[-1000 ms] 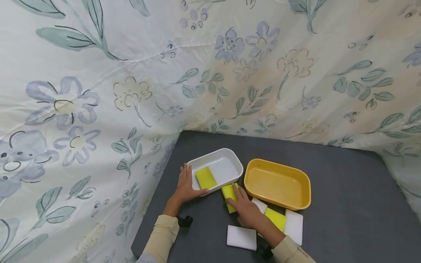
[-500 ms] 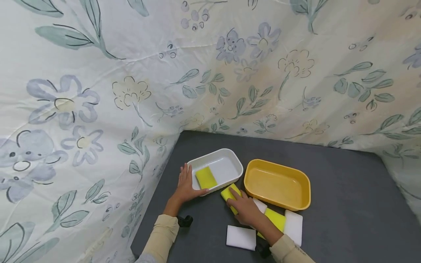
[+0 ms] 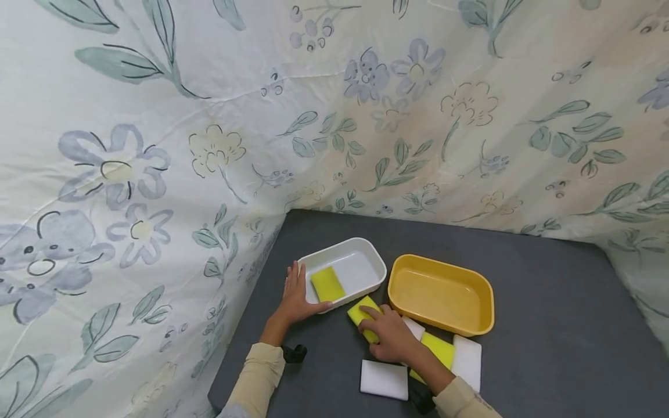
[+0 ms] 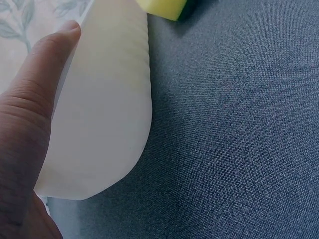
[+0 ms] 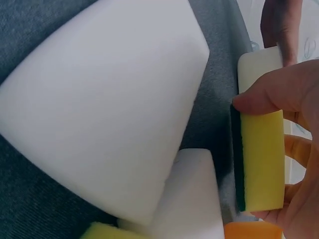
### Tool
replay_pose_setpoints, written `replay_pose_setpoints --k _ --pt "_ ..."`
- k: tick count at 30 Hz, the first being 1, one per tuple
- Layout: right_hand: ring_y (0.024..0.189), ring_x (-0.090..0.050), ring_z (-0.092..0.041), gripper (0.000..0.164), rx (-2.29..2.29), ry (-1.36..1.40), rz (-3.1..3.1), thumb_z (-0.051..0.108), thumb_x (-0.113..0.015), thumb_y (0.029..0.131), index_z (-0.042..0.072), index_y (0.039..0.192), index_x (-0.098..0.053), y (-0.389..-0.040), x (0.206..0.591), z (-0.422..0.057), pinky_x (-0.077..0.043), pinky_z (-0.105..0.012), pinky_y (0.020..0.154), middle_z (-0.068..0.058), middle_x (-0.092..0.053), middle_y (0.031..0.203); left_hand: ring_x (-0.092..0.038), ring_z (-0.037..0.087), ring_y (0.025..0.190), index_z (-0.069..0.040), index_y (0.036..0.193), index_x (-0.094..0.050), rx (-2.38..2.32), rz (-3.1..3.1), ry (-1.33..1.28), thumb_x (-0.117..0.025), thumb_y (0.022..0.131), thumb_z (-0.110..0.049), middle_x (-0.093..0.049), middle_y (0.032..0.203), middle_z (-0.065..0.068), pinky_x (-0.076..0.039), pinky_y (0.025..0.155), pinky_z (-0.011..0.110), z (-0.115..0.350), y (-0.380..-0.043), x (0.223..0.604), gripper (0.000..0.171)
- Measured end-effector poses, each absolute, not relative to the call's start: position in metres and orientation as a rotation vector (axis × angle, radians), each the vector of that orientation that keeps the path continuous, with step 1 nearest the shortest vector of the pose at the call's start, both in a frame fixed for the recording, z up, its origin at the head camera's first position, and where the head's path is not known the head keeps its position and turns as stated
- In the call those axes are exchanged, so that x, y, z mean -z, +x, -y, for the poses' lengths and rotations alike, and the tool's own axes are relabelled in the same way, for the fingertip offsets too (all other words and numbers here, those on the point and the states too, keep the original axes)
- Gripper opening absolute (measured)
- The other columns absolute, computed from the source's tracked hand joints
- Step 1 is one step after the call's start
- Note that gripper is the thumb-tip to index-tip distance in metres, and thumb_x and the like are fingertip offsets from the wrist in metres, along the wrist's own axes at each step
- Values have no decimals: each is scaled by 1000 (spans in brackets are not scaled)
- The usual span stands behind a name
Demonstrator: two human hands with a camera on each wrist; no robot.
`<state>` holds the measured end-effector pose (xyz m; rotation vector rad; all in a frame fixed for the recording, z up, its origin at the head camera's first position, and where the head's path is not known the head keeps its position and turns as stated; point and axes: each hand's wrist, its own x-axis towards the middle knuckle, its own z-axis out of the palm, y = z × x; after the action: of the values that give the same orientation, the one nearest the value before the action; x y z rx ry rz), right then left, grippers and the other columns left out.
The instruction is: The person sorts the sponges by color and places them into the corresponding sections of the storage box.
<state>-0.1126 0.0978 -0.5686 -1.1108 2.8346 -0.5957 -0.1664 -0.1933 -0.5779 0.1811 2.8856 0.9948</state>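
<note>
Diffuse light, wrist views perhaps slightly blurred.

Floral cloth backdrop [image 3: 324, 98], dark grey tabletop [image 3: 559, 313]

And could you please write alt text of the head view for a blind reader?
A person's right grip holds a yellow sponge beside a white tray, which the left grip touches; another yellow sponge lies inside. White sponges and a mustard tray sit nearby on a dark table.

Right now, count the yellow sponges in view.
3: one sponge in the white tray, one pinched in the right hand, and one partly behind the right forearm, between white sponges. The arm may hide more.
</note>
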Motion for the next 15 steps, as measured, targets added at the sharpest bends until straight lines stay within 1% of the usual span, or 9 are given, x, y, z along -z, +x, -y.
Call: replay_pose_setpoints --k 5,8,15 --pt "110 -52 -31 29 646 -1143 -2816 15 -75 78 25 105 -74 -111 563 -97 -45 -49 85 -6 -53 145 7 41 151 -2 160 -2 -974 -2897 185 -82 73 -59 6 165 22 -6 118 57 194 -167 577 131" --pt "111 -52 -30 29 675 -1148 -2813 16 -76 78 25 105 -74 -110 558 -97 -45 -49 86 -5 -53 146 7 41 151 -3 160 -2 -972 -2899 184 -81 72 -60 7 165 21 -5 118 56 193 -168 576 131" --pt "107 -52 -27 30 727 -1168 -2841 16 -76 76 25 105 -74 -111 549 -96 -45 -45 83 -5 -53 145 6 41 150 -2 160 -4 -982 -2903 200 -79 70 -66 6 165 21 -6 118 58 195 -166 580 133"
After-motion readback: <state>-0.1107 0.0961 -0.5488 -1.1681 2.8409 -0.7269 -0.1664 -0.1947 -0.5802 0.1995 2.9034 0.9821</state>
